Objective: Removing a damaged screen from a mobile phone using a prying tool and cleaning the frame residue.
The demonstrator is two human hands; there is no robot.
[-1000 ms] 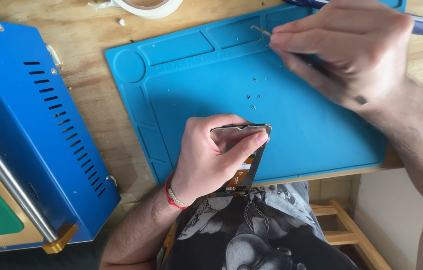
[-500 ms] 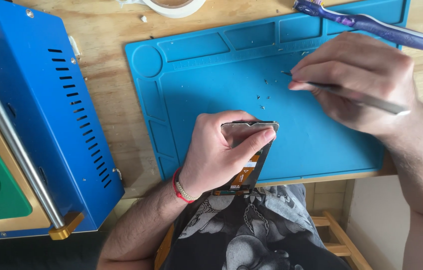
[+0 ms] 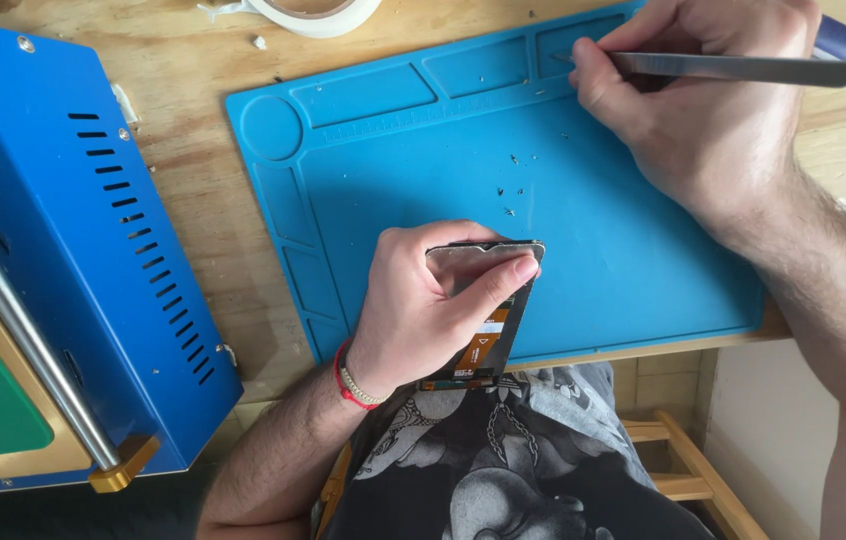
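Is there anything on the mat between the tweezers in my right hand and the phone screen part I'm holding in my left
Almost nothing. The right hand holds the tweezers over the blue mat's top compartments; the left hand grips the screen part at its near edge. Between them lie only a few tiny specks on open mat.

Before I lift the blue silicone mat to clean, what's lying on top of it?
On the blue silicone mat lie tiny loose specks, perhaps screws. The right hand rests there gripping metal tweezers. The left hand holds an opened phone at its near edge, hiding the mat beneath.
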